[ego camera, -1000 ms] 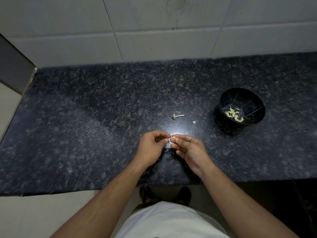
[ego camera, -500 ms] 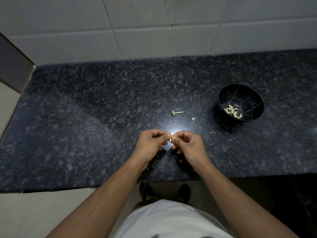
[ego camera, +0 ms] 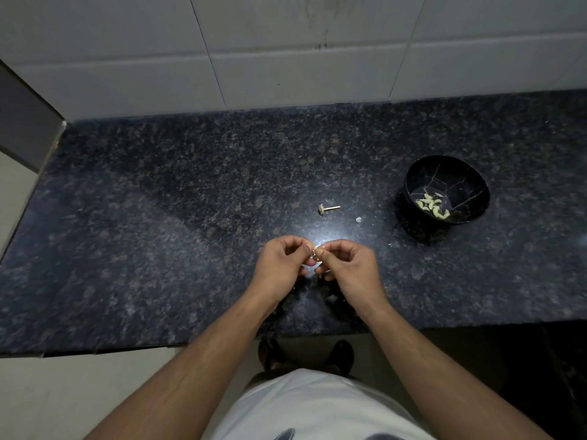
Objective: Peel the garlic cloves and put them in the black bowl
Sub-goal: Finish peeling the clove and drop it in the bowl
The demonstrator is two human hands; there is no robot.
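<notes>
Garlic clove (ego camera: 315,256): a small pale piece pinched between the fingertips of both hands, held just above the dark speckled worktop (ego camera: 158,249) near its front edge; most of it is hidden by the fingers, so how much skin is left cannot be told.
Left hand (ego camera: 281,268): fingers curled in, thumb and forefinger pinching the clove from the left.
Right hand (ego camera: 349,271): fingers curled likewise, thumb and forefinger pinching it from the right, tips almost meeting those of the left.
Black bowl (ego camera: 413,185): stands well apart to the right and farther back, with a small heap of peeled cloves (ego camera: 433,206) on its bottom.
Handling: the clove is probably very light, firm but easy to bruise, and slippery once bare; its skin is likely thin, dry and brittle.
Where to hold: probably at the two ends, one hand steadying the body while a nail lifts the skin at the root end.
Leftovers: a garlic stem stub (ego camera: 327,208) and a skin flake (ego camera: 358,219) lie on the worktop between hands and bowl.
</notes>
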